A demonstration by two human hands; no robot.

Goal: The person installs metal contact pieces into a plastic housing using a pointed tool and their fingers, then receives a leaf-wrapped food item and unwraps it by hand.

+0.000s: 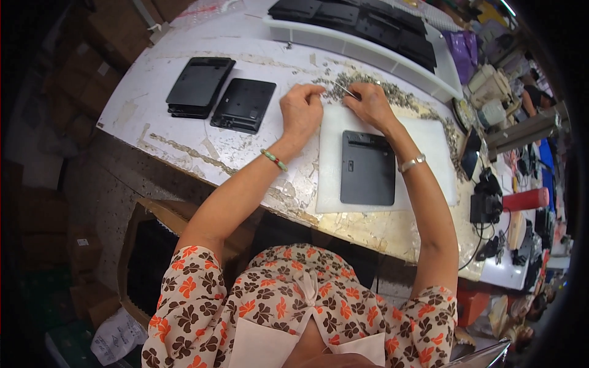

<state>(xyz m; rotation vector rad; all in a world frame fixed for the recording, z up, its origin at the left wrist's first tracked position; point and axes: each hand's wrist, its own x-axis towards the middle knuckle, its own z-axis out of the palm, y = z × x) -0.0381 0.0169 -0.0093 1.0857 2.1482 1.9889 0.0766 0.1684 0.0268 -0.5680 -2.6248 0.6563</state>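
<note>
- Clock directions are taken from the panel.
- The right hand, at 12, pinches a thin rod between thumb and fingers; its tip points to 10, over the bits. Holding it near one end probably gives fine control.
- The left hand, between 10 and 11, has its fingers curled, with forefinger and thumb brought close. I cannot tell whether anything is pinched there.
- The left forearm slants toward 1 or 2, a beaded bracelet at the wrist; the right leans toward 11, wearing a silver band, and crosses above the pad.
- The panel lies flat on the white pad, below the right hand and touched by neither; the soft sheet probably guards it from scratches.
- The bits, small and metallic, spread at 12 beyond the pad, seemingly kept loose for easy picking.
- At 10, a lone panel rests just beside a stack, presumably put aside to leave working room.
- Farther out at 12 to 1, a white tray holds more dark panels, likely grouped within reach.
- Between 3 and 4 is a red cylinder.
</note>
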